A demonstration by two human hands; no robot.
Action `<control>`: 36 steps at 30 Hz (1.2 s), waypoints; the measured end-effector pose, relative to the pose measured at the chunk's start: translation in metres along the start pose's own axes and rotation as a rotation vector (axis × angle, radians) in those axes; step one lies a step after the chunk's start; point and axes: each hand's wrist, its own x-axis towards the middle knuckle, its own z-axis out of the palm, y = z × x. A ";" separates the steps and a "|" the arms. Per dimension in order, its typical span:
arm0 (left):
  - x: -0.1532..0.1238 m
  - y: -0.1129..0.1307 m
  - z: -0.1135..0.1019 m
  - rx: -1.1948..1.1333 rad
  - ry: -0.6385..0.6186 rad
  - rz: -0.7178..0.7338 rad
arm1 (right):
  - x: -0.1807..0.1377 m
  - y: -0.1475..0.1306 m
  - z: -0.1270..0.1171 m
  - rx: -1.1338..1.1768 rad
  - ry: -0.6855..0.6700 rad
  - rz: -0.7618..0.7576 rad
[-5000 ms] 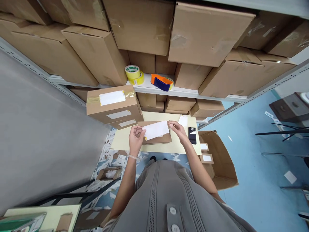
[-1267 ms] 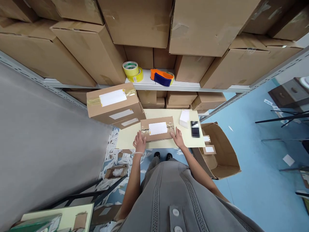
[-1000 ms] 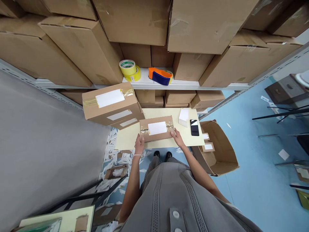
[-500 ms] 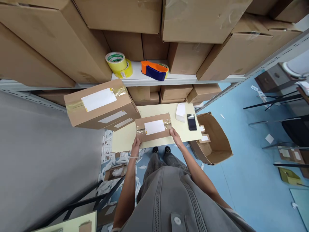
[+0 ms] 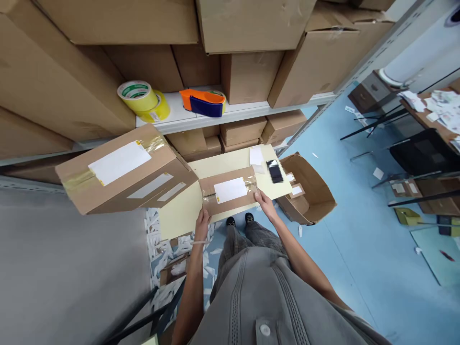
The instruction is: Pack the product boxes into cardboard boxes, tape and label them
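Observation:
A small taped cardboard box (image 5: pixel 230 203) with a white label (image 5: pixel 230 189) on top is held between both my hands just above the pale yellow table (image 5: pixel 179 215). My left hand (image 5: pixel 203 223) grips its near left end. My right hand (image 5: pixel 265 203) grips its near right end. To the left, a stack of larger labelled boxes (image 5: pixel 122 172) stands on the table.
A pile of white labels (image 5: pixel 256 156) and a black phone (image 5: pixel 275 171) lie at the table's far right. An open carton (image 5: pixel 309 191) with small boxes stands on the blue floor. Yellow tape rolls (image 5: pixel 142 99) and a tape dispenser (image 5: pixel 203 102) sit on the shelf. Paper scraps litter the floor.
Five seconds ago my hands held the white label above the box; it is now stuck on. My hands have since gripped the box's ends, and my view has swung to the right.

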 end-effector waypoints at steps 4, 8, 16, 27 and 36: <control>-0.007 0.019 0.001 0.043 -0.044 0.049 | -0.004 -0.012 -0.009 0.011 0.067 -0.013; -0.016 0.043 0.005 0.078 -0.086 0.124 | -0.003 -0.028 -0.020 0.035 0.103 -0.038; -0.036 0.087 0.048 0.151 -0.152 0.292 | -0.007 -0.053 -0.067 -0.020 0.229 -0.042; -0.048 0.094 0.196 0.239 -0.371 0.378 | -0.014 -0.022 -0.207 -0.060 0.491 0.011; -0.065 0.058 0.368 0.319 -0.547 0.301 | -0.002 0.046 -0.367 -0.164 0.676 0.165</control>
